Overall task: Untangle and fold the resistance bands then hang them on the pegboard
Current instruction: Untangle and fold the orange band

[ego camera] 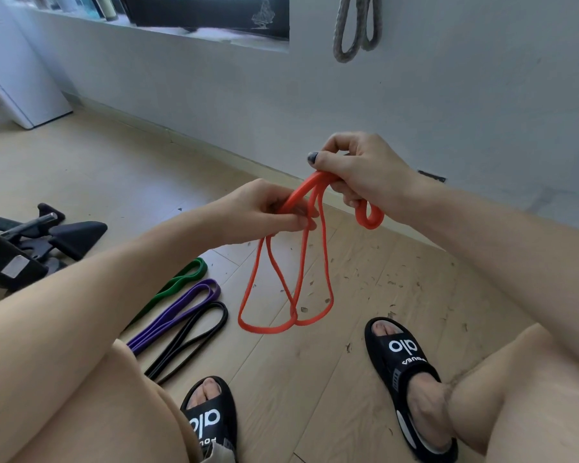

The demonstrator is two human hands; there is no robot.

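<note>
Wood floor (315,379) is already holding folded green (181,279), purple (181,309) and black bands (194,332), while both hands, left (268,212) and right (358,172), are gripping the looped orange band (278,295), nothing hung yet.

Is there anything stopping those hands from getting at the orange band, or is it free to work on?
Nothing is in the way. The left hand and the right hand both grip the orange band directly, and its loops hang free above the floor. The pegboard is not in view, so that path cannot be judged.

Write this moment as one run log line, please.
left hand: grips orange band | right hand: grips it | loops hang | three bands on floor
</note>
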